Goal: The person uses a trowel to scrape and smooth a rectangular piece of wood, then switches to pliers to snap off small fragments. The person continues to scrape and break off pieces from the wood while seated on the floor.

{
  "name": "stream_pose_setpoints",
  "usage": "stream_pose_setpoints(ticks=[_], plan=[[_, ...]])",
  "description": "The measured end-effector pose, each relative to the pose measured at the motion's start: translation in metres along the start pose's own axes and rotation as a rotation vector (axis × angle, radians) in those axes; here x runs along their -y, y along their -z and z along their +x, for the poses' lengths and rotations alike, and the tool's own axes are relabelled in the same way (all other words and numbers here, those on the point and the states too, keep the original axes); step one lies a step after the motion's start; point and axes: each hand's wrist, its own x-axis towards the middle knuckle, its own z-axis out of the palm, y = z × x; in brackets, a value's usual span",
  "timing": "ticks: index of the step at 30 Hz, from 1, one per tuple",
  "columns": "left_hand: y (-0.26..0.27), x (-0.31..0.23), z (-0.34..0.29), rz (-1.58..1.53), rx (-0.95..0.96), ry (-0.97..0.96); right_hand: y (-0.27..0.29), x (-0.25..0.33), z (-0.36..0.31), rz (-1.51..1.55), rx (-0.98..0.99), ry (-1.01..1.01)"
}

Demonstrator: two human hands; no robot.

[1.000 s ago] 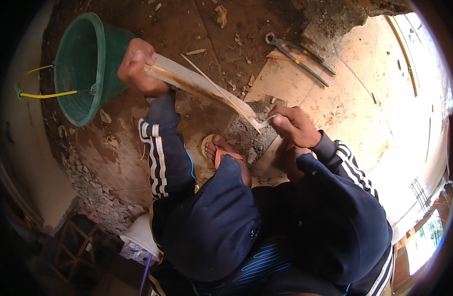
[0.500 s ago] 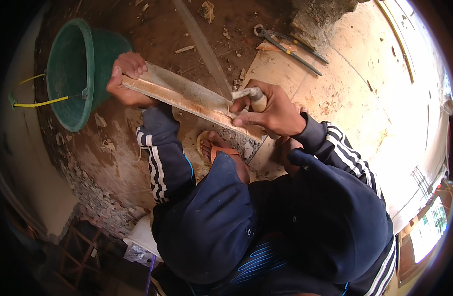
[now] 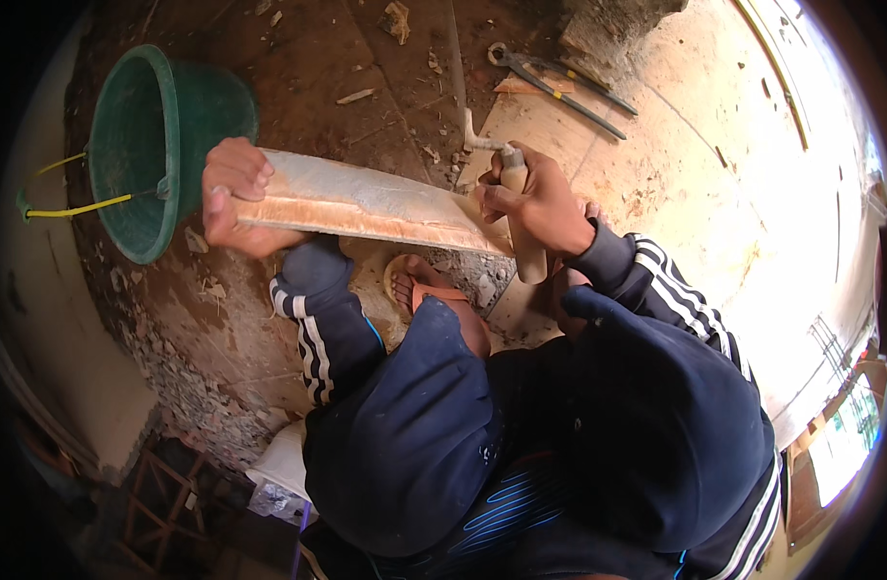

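Note:
My left hand point(image 3: 238, 198) grips the left end of a long tile strip point(image 3: 366, 188), fingers over its top and thumb below. The strip has a greyish face and a rough orange-brown edge, and it is held above the floor between my knees and the bucket. My right hand point(image 3: 540, 198) is closed around the wooden handle of a trowel point(image 3: 528, 253) at the strip's right end. The trowel's bent neck shows above the fist, and its blade points away from me, seen almost edge-on. I cannot tell whether my right fingers touch the strip.
A green bucket point(image 3: 173, 126) with a yellow-sleeved handle lies tipped at the left. Pincers point(image 3: 564, 92) rest on pale floor tiles point(image 3: 675, 164) beside a rough block point(image 3: 617, 34). Rubble point(image 3: 206, 406) lines the lower left, near a white container point(image 3: 281, 459). My sandalled foot point(image 3: 429, 285) is below the strip.
The trowel has turned so its blade shows edge-on and has lifted off the strip's edge. The strip has tilted, showing more of its face, and its right end has risen slightly.

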Motion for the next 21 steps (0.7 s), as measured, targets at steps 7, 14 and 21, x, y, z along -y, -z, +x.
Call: stream_pose_setpoints(ticks=[7,14,21], plan=[[-0.002,-0.012,0.003,-0.034,0.043,-0.004,0.012,0.013,-0.002,-0.336,-0.09,0.217],[0.008,0.006,0.004,0.164,0.112,-0.164,0.028,0.007,-0.008,-0.523,0.018,0.14],[0.034,0.054,-0.025,0.537,0.162,0.167,0.034,-0.014,-0.028,-0.456,0.052,-0.106]])
